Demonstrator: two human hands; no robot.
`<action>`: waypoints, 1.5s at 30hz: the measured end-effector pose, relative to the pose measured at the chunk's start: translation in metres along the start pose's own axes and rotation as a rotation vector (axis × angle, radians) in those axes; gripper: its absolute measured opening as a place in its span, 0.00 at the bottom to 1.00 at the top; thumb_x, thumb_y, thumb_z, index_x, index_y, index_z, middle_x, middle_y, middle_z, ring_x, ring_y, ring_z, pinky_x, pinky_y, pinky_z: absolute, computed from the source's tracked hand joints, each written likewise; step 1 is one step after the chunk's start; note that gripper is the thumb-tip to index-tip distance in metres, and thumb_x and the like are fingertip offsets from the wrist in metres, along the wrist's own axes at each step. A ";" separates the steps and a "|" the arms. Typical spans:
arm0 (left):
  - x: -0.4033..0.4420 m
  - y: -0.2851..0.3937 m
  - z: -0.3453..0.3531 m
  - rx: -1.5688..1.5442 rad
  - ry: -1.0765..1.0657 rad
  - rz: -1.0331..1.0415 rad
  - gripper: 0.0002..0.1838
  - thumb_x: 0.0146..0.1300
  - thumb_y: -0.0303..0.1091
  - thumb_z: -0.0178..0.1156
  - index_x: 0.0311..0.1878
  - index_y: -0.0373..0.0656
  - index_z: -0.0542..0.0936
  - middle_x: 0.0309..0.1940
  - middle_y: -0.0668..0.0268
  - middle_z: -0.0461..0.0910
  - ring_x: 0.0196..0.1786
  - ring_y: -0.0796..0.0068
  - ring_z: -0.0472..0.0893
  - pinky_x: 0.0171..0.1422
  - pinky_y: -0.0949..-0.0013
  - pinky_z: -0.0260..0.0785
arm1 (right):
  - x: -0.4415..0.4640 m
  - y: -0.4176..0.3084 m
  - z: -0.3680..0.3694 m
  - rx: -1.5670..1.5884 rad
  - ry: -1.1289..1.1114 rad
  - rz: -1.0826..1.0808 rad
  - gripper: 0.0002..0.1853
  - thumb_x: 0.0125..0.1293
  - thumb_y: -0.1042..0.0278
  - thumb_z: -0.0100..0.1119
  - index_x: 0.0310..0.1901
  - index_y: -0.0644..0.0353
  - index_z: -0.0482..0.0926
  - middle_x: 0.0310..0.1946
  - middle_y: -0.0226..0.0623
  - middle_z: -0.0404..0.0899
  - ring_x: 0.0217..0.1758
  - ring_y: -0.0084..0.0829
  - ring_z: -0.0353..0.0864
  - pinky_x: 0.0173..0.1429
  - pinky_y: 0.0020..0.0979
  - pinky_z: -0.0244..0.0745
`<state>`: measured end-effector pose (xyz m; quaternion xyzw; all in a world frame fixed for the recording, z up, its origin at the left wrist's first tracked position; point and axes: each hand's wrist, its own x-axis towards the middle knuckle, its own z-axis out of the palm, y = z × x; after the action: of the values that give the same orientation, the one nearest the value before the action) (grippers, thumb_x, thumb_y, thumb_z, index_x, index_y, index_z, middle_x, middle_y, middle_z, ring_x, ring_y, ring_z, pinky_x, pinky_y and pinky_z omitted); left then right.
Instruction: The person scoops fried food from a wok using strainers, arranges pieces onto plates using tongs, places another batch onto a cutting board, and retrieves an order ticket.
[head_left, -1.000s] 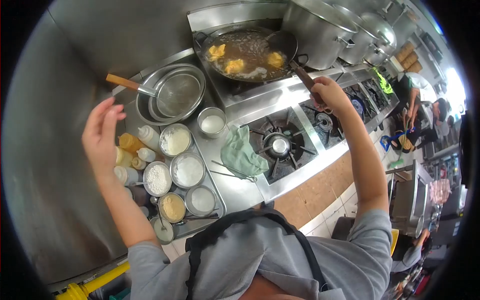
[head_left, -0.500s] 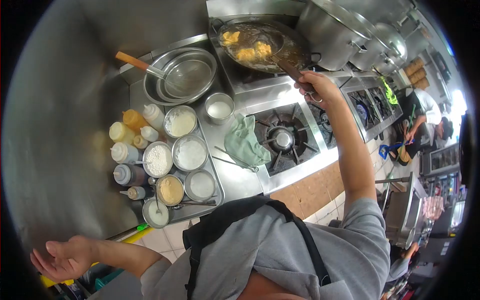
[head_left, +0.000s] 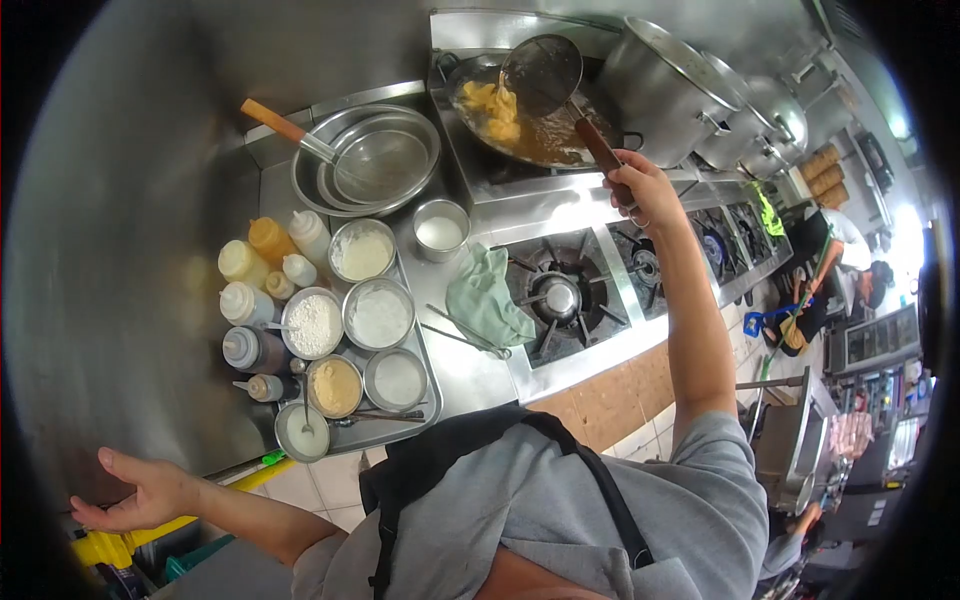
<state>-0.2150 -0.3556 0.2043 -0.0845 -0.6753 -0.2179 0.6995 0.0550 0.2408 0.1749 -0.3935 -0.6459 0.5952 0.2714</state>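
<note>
My right hand is wrapped round the brown handle of a mesh skimmer. The skimmer's round head is tilted above the left half of a wok of bubbling oil. Golden fried pieces are in the wok, bunched just below the skimmer's rim; whether they touch the mesh I cannot tell. Out at the lower left, my left hand is open, holding nothing, thumb and fingers apart, near the steel wall and a yellow bar.
Nested steel bowls with an orange-handled tool stand left of the wok. A tray bears bowls of powders beside squeeze bottles. A green cloth lies by a burner. Tall pots stand right; another person is beyond.
The skimmer has risen out of the oil and tilted leftward. The fried pieces have gathered together on the wok's left side. My left hand has shifted slightly.
</note>
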 end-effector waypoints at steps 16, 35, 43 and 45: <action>-0.002 0.005 0.001 -0.094 0.060 0.050 0.17 0.64 0.37 0.71 0.53 0.40 0.84 0.66 0.51 0.70 0.74 0.57 0.61 0.75 0.55 0.57 | 0.041 0.029 -0.058 -0.927 0.438 -0.391 0.27 0.59 0.66 0.56 0.61 0.63 0.76 0.28 0.38 0.81 0.29 0.25 0.83 0.29 0.28 0.75; -0.004 0.002 -0.002 -0.058 0.001 0.079 0.16 0.65 0.38 0.69 0.53 0.41 0.84 0.68 0.46 0.66 0.74 0.55 0.61 0.73 0.56 0.60 | 0.025 0.038 0.011 0.187 -0.097 0.114 0.23 0.64 0.71 0.57 0.61 0.65 0.71 0.32 0.40 0.82 0.24 0.26 0.79 0.21 0.26 0.68; -0.003 0.008 -0.002 -0.070 0.006 0.063 0.17 0.66 0.36 0.69 0.54 0.40 0.83 0.69 0.47 0.65 0.75 0.55 0.59 0.73 0.57 0.61 | 0.023 0.036 0.025 0.352 -0.107 0.134 0.20 0.65 0.69 0.58 0.58 0.63 0.75 0.33 0.40 0.84 0.24 0.26 0.80 0.23 0.26 0.70; -0.003 0.008 -0.002 -0.069 -0.001 0.070 0.17 0.66 0.36 0.68 0.54 0.40 0.83 0.69 0.47 0.64 0.75 0.55 0.59 0.74 0.57 0.60 | 0.022 0.035 0.022 0.323 -0.091 0.104 0.20 0.65 0.69 0.59 0.58 0.63 0.75 0.33 0.39 0.83 0.24 0.26 0.79 0.24 0.26 0.70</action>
<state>-0.2093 -0.3487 0.2024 -0.1322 -0.6644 -0.2164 0.7030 0.0313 0.2464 0.1343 -0.3503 -0.5321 0.7218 0.2704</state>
